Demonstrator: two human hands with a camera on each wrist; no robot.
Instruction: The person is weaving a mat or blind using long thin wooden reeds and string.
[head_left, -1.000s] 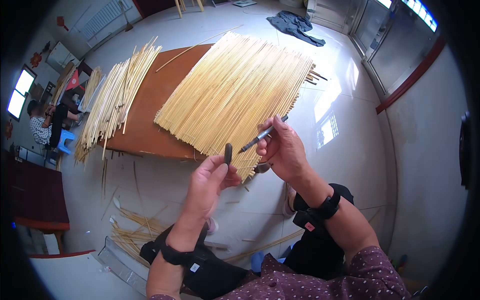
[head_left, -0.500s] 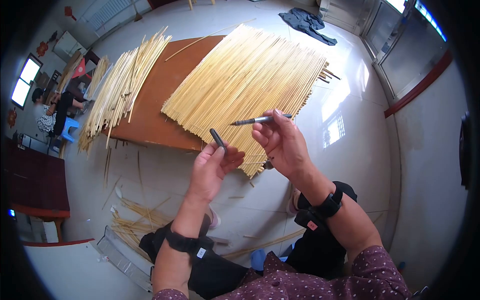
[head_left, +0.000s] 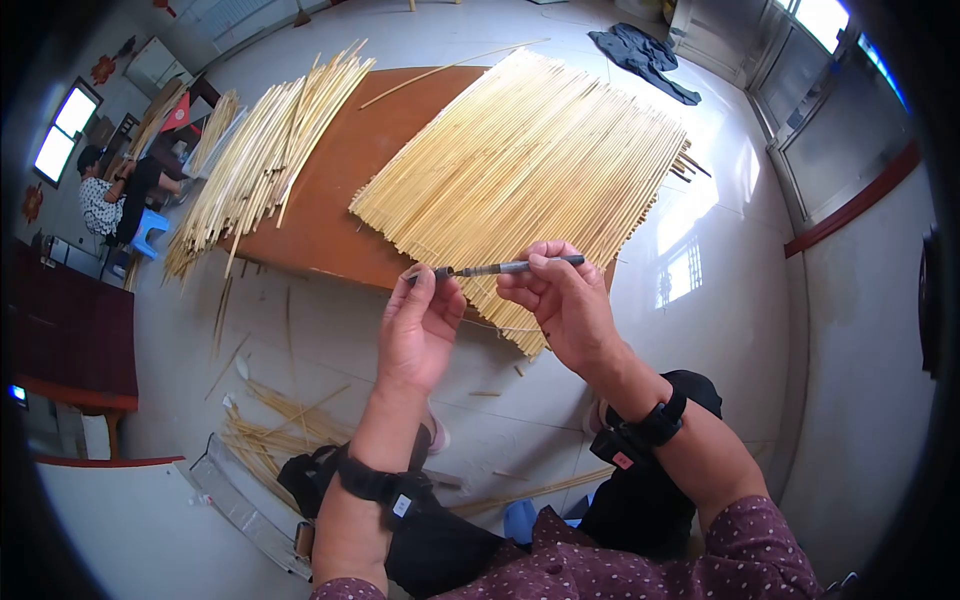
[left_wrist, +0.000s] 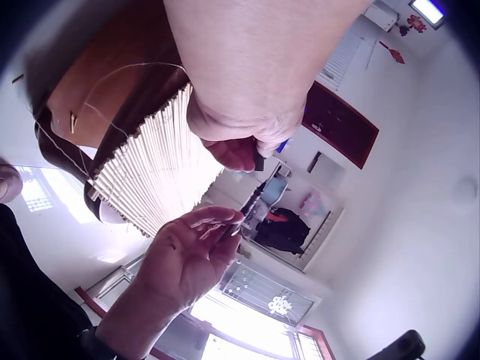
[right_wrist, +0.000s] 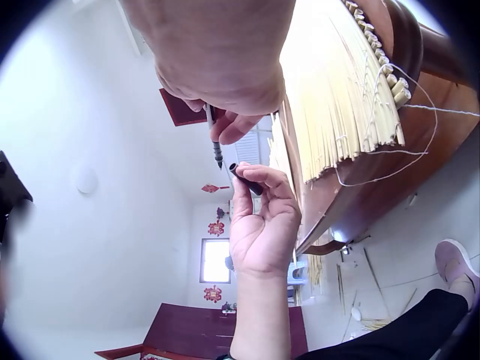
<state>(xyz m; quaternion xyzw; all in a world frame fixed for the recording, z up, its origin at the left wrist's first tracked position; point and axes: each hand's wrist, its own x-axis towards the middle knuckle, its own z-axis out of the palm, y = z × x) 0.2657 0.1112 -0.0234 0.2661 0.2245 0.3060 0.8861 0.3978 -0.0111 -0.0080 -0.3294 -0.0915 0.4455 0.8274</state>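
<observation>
The left hand [head_left: 418, 335] pinches a short dark pen cap [head_left: 440, 273] between thumb and fingers. A grey and black pen [head_left: 515, 266] is pinched by the right hand [head_left: 575, 310], its tip pointing at the cap. In the right wrist view, the cap's [right_wrist: 246, 180] open end faces the pen tip [right_wrist: 218, 159], with a small gap between them. Beyond both hands, a mat of tied pale sticks [head_left: 520, 150] lies on a brown table [head_left: 345, 200].
Loose sticks [head_left: 275, 140] lie at the table's left end, and more [head_left: 275, 425] on the floor. A seated person [head_left: 105, 200] is at the far left. Dark cloth [head_left: 645, 58] lies on the floor behind. In the right wrist view, thin string [right_wrist: 431, 109] loops off the mat's edge.
The cap has turned from upright to nearly level, and the pen tip has come close to its end, nearly in line. The room has shifted right in the head view.
</observation>
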